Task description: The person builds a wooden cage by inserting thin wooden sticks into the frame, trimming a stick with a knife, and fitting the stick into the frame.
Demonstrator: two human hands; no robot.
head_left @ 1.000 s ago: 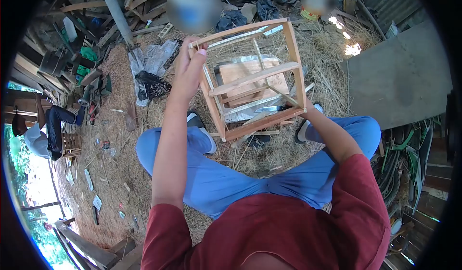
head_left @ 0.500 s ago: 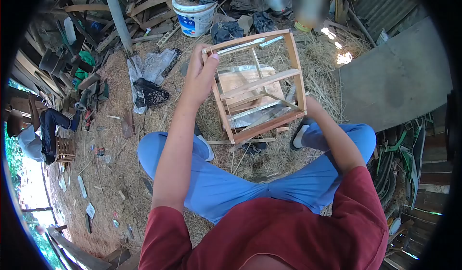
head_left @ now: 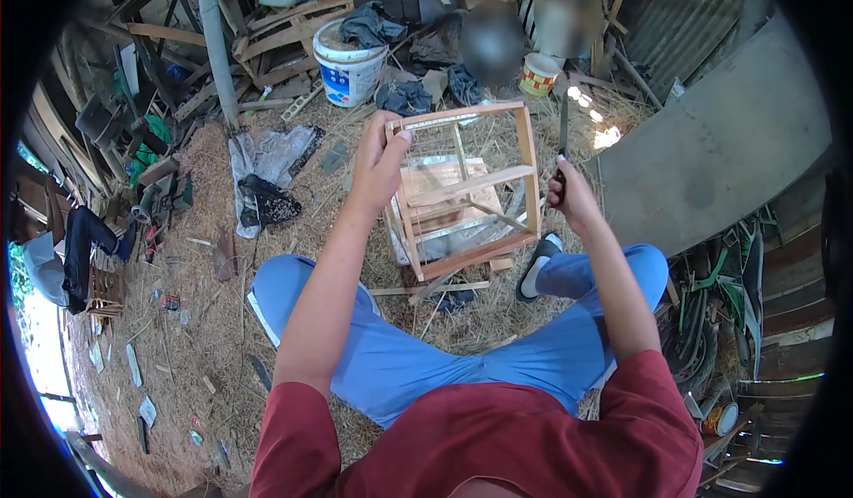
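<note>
Overhead, in the head view, a wooden frame (head_left: 475,255) is in front of the person's body, beyond the spread knees and above a flat wooden board (head_left: 435,181). Whether the frame's lower edges touch the board or the ground, I cannot tell. The left hand (head_left: 377,167) grips the frame's far left corner, with the thumb laid on the wood and the other fingers bent round the outer side, partly hidden. A crosspiece spans the middle of the frame, and thinner sticks join its other parts.

The right hand (head_left: 577,198) is apart from the frame, just to its right, with fingers curled closed around the handle of a knife (head_left: 563,123). The dark blade points up and away from the body.

Near the frame's front edge, thin wood strips (head_left: 453,288) and a small wood block (head_left: 501,264) lie on the straw-covered ground. Farther off are a white and blue bucket (head_left: 350,79) with dark plastic over its rim, and a red and yellow pot (head_left: 538,77). A large grey panel (head_left: 702,156) lies to the right, and a plastic sheet (head_left: 259,158) to the left. At the far left, another person (head_left: 46,262) sits well apart.
</note>
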